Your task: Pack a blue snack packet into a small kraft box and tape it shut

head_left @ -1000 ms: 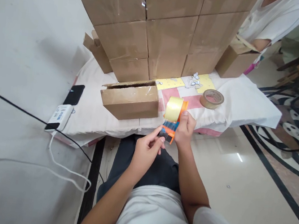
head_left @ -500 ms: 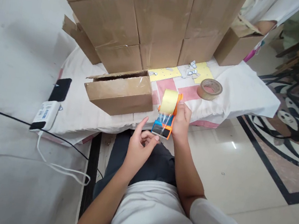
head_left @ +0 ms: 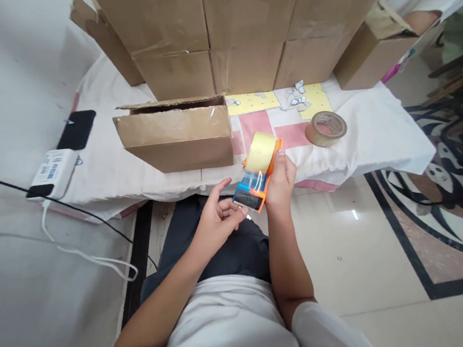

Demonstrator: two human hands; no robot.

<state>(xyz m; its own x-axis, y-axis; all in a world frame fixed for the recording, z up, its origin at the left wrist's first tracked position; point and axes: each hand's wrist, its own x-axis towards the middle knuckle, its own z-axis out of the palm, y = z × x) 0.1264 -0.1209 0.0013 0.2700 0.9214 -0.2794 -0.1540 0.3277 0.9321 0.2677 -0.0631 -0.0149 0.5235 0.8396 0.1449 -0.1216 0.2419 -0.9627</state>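
Orange and blue plastic, clasped firmly in the closed right grip (head_left: pixel 281 182): a tape dispenser (head_left: pixel 252 180), tilted with its pale-yellow roll (head_left: pixel 260 152) uppermost and its dark front edge toward the left grip (head_left: pixel 220 217). Just below that edge, a partly curled left grip, with index finger raised and thumb bent in; cannot tell about any pinched tape end, only a small bright glint just past the thumb. Already done, as far as visible: the roll mounted, with shiny clear film over the dispenser's blue body. Done too, well beyond both grips: a stack of cartons (head_left: pixel 250 24), closed and with tape glinting on several faces. Not yet done, to the left of the right grip and beyond the left one: the open carton (head_left: pixel 175 150), resting on the cloth-covered desk (head_left: pixel 381 124) with a long gap along its top and no tape clearly seen across it. Probably only at the tape-readying stage for this carton. Beyond the right grip, to its right: a brown tape roll (head_left: pixel 313 135), lying flat, touched by neither grip.
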